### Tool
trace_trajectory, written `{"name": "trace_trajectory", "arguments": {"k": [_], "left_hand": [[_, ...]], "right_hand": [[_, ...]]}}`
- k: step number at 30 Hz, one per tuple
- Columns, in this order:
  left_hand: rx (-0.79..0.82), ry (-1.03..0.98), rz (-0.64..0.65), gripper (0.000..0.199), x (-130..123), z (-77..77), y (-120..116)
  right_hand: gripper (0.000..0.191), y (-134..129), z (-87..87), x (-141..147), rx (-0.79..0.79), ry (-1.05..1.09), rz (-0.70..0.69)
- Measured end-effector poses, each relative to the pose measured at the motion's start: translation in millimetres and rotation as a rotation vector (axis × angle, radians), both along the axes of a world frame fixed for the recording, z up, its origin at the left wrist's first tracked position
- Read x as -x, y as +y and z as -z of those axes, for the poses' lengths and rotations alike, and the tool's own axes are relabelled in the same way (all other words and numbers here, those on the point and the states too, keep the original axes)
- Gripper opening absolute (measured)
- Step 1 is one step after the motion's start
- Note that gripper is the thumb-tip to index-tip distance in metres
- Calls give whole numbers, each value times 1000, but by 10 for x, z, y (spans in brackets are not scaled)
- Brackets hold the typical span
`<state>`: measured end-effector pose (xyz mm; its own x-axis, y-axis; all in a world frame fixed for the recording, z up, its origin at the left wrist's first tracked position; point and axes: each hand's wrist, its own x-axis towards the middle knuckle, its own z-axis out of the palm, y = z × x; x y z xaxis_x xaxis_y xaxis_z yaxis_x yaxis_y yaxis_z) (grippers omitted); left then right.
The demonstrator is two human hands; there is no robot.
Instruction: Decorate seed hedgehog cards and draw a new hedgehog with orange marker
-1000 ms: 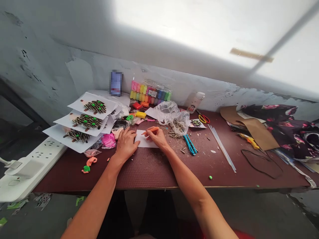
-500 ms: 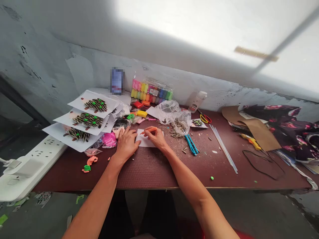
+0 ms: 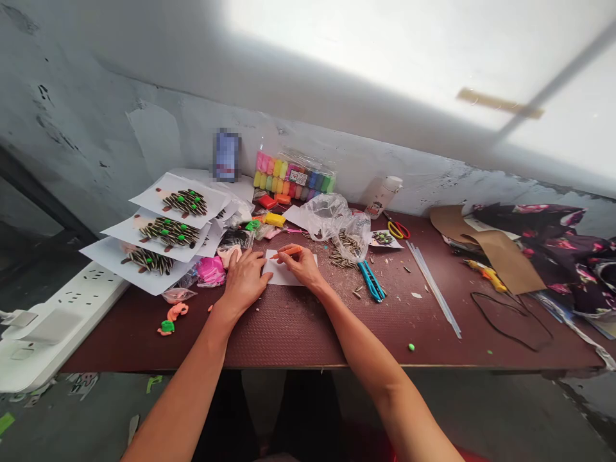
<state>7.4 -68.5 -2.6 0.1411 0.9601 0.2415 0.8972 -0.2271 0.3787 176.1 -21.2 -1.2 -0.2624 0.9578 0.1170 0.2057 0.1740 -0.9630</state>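
In my right hand is a slim orange pen, its tip over a small white sheet of paper. My left hand lies spread on the table, with the thumb at the paper's left edge. Beside the left hand are peach clay and a bag of pink clay. To the right of the paper, sunflower seeds spill near a clear plastic bag. A blue utility knife lies close to them.
White sheets with seed hedgehogs are stacked at left, above a power strip. Packs of coloured clay, a bottle and scissors stand or lie at the back. Glue sticks and a yellow glue gun are at right.
The camera view has shifted very slightly. Both hands stay in nearly the same place at the paper, and the right hand still holds the orange pen.
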Motion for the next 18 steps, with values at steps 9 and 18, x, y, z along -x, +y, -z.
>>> {"name": "trace_trajectory", "arguments": {"k": [9,18], "left_hand": [[127,13,69,48,112,-154,95],[298,28,228,70,269,-217,357]], "right_hand": [[30,59,74,-22,-4,56,-29],[33,72,86,-45,-40,30,-67]]}}
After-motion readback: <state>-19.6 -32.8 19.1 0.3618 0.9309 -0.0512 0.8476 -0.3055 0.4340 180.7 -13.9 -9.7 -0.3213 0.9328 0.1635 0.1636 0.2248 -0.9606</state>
